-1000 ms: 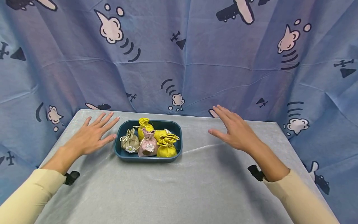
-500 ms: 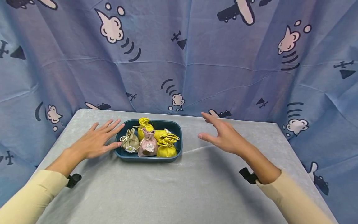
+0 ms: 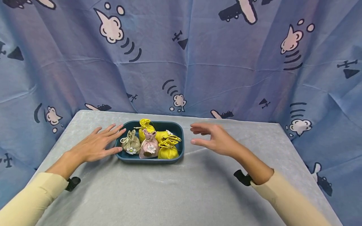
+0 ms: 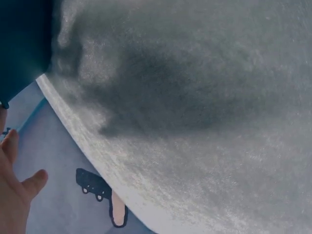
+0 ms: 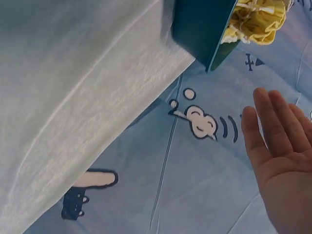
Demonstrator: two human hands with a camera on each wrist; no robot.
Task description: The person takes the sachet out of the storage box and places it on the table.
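Note:
A dark teal tray stands on the table in the head view, holding several small drawstring pouches. In front are a beige pouch with a daisy, a pink pouch with a white flower and a yellow pouch. Behind them sit another yellow pouch and a partly hidden yellow one. My left hand, fingers spread, is over the tray's left rim; I cannot tell if it touches. Held apart from the tray's right side, my right hand has extended fingers and holds nothing.
A pale grey cloth covers the table. Blue curtain fabric with cartoon planes and clouds hangs behind the table and at both sides. Each wrist wears a black strap mount, such as the right mount.
My right hand has moved left toward the tray and slightly lower. My left hand has shifted right, its fingertips now at the tray's left rim. The tray and pouches stay put.

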